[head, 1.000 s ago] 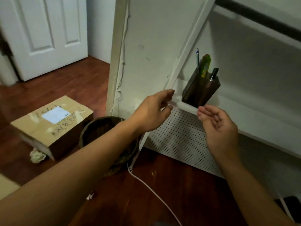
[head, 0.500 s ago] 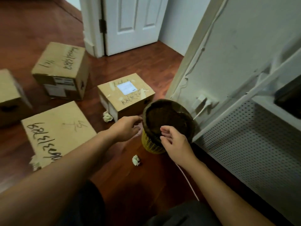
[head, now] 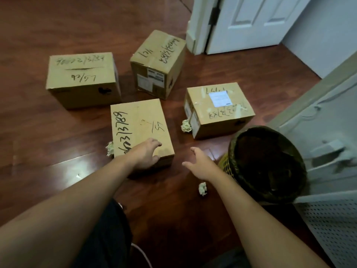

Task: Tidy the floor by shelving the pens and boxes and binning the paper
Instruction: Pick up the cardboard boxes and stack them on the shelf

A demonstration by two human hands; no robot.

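Observation:
Several cardboard boxes sit on the wooden floor: a near box, a right box with a white label, a far left box and a far middle box. My left hand rests open on the near box's front corner. My right hand hovers open over the floor between that box and the bin, a yellow mesh basket with a dark liner. Crumpled paper balls lie below my right hand, beside the right box and at the near box's left edge.
A white door and its frame stand at the back right. A white shelf unit with a perforated panel runs along the right, behind the bin. A white cable lies on the floor near my legs.
The view swung from the shelf and pen holder down to the floor. Both hands dropped from the shelf, passed the bin, and now reach towards the near box.

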